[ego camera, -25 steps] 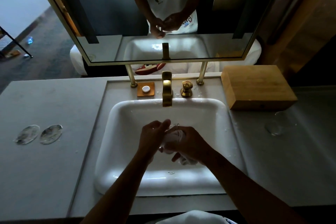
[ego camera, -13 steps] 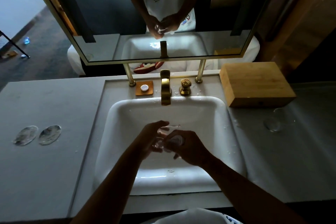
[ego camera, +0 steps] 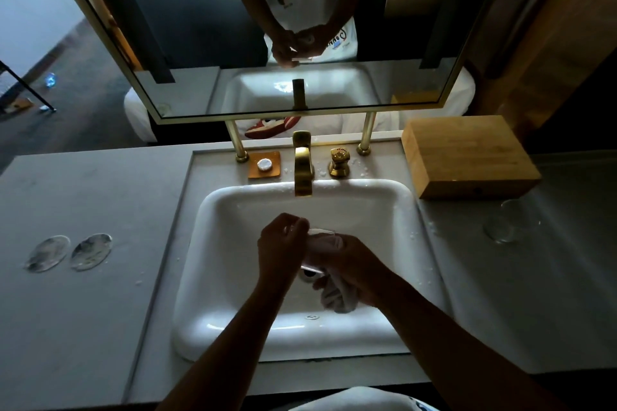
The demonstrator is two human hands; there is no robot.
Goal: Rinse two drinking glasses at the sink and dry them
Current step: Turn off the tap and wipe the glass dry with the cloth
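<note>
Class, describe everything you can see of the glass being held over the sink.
The glass is clear and nearly invisible, shown mainly by bright glints along its rim and base. It is tipped on its side above the white sink. The left hand grips one side; the right hand presses a pale cloth into and around it. Its finer shape cannot be told in the dim light.

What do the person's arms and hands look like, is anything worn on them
Both forearms are bare from the bottom of the frame up to the hands: no sleeves, gloves or watch show on them. The left hand and the right hand show no rings that I can make out in this dim light. The mirror reflection shows a white short-sleeved T-shirt with a dark print.
</note>
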